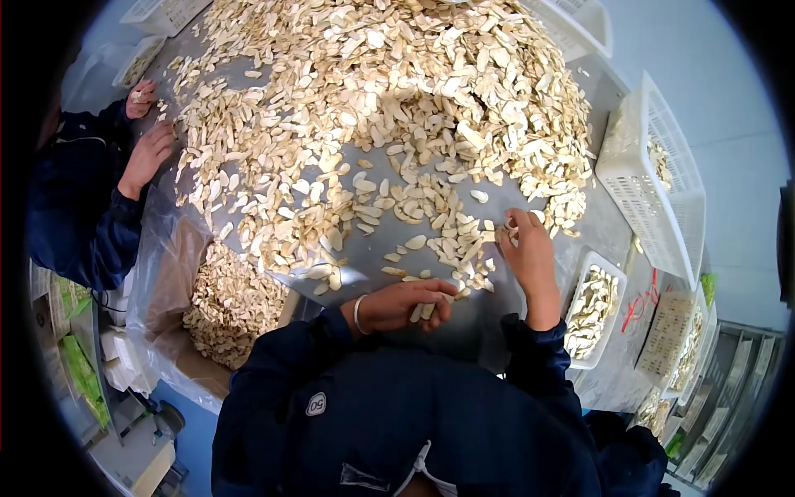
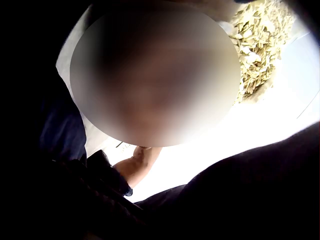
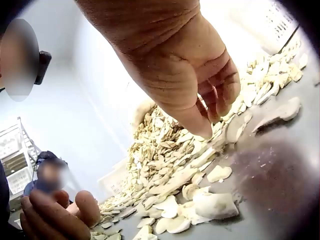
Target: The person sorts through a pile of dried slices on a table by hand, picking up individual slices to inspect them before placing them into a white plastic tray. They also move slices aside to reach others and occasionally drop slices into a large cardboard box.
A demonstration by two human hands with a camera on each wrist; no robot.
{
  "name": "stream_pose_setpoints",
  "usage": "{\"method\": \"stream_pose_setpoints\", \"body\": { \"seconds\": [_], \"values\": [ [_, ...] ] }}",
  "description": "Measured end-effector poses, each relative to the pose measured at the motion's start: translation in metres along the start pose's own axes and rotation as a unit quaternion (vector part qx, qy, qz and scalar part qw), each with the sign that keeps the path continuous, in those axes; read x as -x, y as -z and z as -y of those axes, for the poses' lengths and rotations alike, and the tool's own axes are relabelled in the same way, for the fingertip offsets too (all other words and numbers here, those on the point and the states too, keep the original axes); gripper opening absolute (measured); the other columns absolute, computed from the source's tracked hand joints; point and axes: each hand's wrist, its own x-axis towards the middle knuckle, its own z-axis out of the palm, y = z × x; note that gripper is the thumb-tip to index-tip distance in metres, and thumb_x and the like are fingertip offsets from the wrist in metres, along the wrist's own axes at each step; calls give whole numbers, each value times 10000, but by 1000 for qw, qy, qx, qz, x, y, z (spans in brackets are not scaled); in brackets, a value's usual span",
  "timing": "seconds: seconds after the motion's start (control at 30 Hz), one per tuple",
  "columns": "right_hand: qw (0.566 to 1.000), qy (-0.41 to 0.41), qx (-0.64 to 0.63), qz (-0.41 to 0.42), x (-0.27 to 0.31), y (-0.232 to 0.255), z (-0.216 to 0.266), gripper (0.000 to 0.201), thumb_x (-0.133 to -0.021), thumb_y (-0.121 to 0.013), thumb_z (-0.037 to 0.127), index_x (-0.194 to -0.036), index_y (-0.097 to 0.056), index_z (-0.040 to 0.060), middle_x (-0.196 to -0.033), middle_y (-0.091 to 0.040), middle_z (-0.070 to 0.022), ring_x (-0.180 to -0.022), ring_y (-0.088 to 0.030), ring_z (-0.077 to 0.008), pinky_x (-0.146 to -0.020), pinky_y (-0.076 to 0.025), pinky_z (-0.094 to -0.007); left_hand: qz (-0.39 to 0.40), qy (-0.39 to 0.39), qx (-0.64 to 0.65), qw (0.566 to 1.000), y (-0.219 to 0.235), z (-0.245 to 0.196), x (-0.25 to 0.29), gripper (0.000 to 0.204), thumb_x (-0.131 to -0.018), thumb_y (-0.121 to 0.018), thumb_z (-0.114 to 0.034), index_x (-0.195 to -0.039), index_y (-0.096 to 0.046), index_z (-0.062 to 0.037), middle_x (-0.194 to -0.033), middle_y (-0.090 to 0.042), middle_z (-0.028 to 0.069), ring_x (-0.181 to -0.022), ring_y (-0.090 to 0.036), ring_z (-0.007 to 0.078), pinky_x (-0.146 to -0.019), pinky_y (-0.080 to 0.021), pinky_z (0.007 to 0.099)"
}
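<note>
Pale dried slices [image 1: 447,199] lie spread over a grey table, rising into a large heap [image 1: 431,74] at the back. My left hand [image 1: 402,306], palm partly up, holds a few slices [image 1: 426,311] in its curled fingers near the table's front edge; the right wrist view also shows this hand [image 3: 57,217]. To its right, my right hand [image 1: 532,261] reaches down with bent thumb and fingers among slices at the heap's lower edge. In the right wrist view the fingertips of this hand [image 3: 175,65] meet the slices [image 3: 170,170]; whether they pinch one is unclear. Blur covers much of the left wrist view.
A small white tray of slices [image 1: 592,311] stands right of my right forearm. Beyond it are white baskets [image 1: 625,149] and red string [image 1: 638,309]. A plastic-lined box of slices [image 1: 236,306] is at the left, where another person's hands [image 1: 149,153] rest by the table.
</note>
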Motion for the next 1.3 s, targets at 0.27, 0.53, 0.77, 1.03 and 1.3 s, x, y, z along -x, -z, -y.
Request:
{"method": "stream_pose_setpoints", "body": {
  "seconds": [0.27,0.53,0.77,1.03,1.3],
  "values": [
    [994,111,-18,18,1,-16,17,211,-811,-706,31,-1019,-701,70,-951,-647,-117,-904,-633,-322,-745,-528,-401,-5,-9,9,1000,-5,-2,1,394,-1040,-499,-219,-1384,-434,-40,-995,-635,56,-840,-619,127,-705,-497,263],
    [994,70,-78,18,3,-25,8,126,-847,-708,53,-973,-714,62,-932,-651,-116,-798,-647,-323,-686,-526,-376,-7,-2,4,1000,-3,-2,0,374,-1043,-502,-214,-1376,-446,-54,-992,-638,54,-848,-623,119,-704,-501,260],
    [989,116,-75,46,5,-27,24,138,-823,-705,41,-958,-681,60,-924,-655,-128,-836,-643,-340,-703,-523,-405,-9,1,5,1000,-2,-2,0,371,-1043,-503,-218,-1376,-452,-62,-999,-638,50,-854,-625,115,-702,-504,256],
    [976,-22,-207,64,17,-22,22,178,-801,-659,-85,-928,-585,16,-905,-627,-87,-683,-588,-185,-638,-492,-296,-8,-5,4,1000,-2,-1,0,339,-1054,-469,-196,-1362,-466,-55,-1027,-643,81,-826,-612,135,-722,-504,274],
    [977,64,-205,7,20,-18,23,195,-789,-612,-131,-905,-575,22,-960,-651,-94,-757,-601,-191,-686,-497,-281,-1,-5,7,1000,-1,-1,0,321,-1054,-468,-198,-1344,-480,-61,-1025,-643,76,-827,-613,132,-717,-504,273]
  ]
}}
